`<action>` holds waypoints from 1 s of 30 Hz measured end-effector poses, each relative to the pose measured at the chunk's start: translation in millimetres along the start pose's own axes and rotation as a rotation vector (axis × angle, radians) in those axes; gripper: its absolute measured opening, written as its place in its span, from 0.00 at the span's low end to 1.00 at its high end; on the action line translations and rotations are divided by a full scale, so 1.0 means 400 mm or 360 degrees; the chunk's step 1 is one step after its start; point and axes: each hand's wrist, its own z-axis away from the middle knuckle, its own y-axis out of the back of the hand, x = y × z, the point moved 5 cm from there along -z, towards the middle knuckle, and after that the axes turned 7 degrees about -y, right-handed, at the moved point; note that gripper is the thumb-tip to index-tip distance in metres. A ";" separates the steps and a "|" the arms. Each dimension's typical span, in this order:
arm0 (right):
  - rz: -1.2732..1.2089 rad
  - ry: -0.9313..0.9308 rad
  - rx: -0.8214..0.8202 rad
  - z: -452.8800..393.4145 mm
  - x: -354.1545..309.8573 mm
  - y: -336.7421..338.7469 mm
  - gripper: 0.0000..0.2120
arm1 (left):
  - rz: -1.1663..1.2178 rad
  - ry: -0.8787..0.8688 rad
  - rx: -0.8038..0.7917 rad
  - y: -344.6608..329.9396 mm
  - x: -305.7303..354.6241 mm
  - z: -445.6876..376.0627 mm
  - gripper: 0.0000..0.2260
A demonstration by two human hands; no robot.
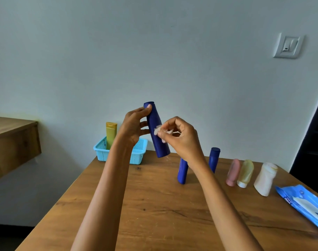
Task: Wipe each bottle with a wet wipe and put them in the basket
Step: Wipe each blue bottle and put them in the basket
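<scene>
Left hand (134, 124) grips blue bottle (157, 131) at frame centre; right hand (180, 136) pinches wipe (159, 130) against it. Likely light, rigid, slippery; hold mid-body.

No lettering is legible. The blue wipes pack (304, 205), lying well to the right of the right hand's fingers (170, 126), bears white print too blurred to read; the bottles in view show no readable labels.

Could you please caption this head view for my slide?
Left hand holds a dark blue plastic bottle while right hand rubs it with a white wipe.
</scene>
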 end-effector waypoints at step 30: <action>0.0346 -0.0210 -0.0213 0.009 0.046 0.048 0.07 | 0.0081 -0.0079 0.0188 -0.027 -0.001 0.009 0.04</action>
